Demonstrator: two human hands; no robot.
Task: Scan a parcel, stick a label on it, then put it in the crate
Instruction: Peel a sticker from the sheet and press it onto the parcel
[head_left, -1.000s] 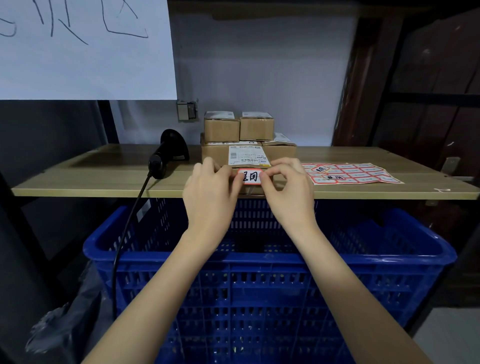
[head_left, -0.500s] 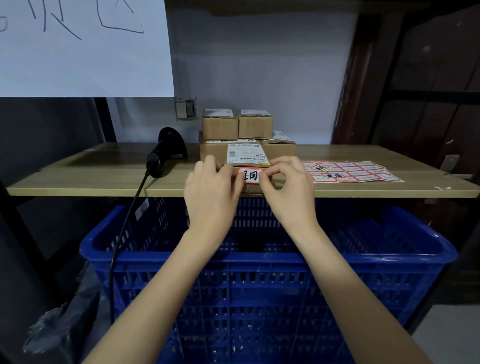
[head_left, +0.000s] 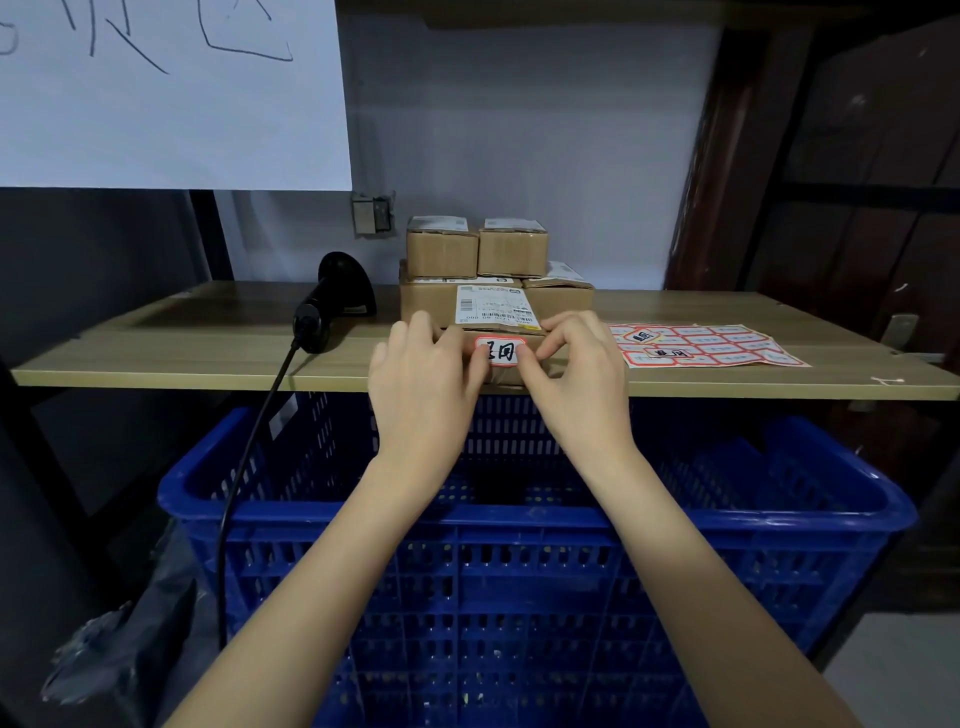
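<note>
Mid-frame, the left hand (head_left: 423, 384) and right hand (head_left: 576, 382) are pressing a label (head_left: 501, 352) onto a parcel (head_left: 491, 332) sitting on the shelf (head_left: 208, 353), above the crate (head_left: 519, 519).

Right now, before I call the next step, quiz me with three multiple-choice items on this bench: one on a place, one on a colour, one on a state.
1. Where does the scanner lie?
A. in the crate
B. on the shelf, left of the parcels
C. on the sticker sheet

2. What colour is the crate?
A. blue
B. green
C. grey

3. What is happening to the red-edged label?
A. still on its sheet
B. lying in the crate
C. pressed onto the front parcel

Key: 1 B, it rests on the wooden shelf. 2 A, blue plastic. 3 C, left hand and right hand flank it, thumbs on its edges.
</note>
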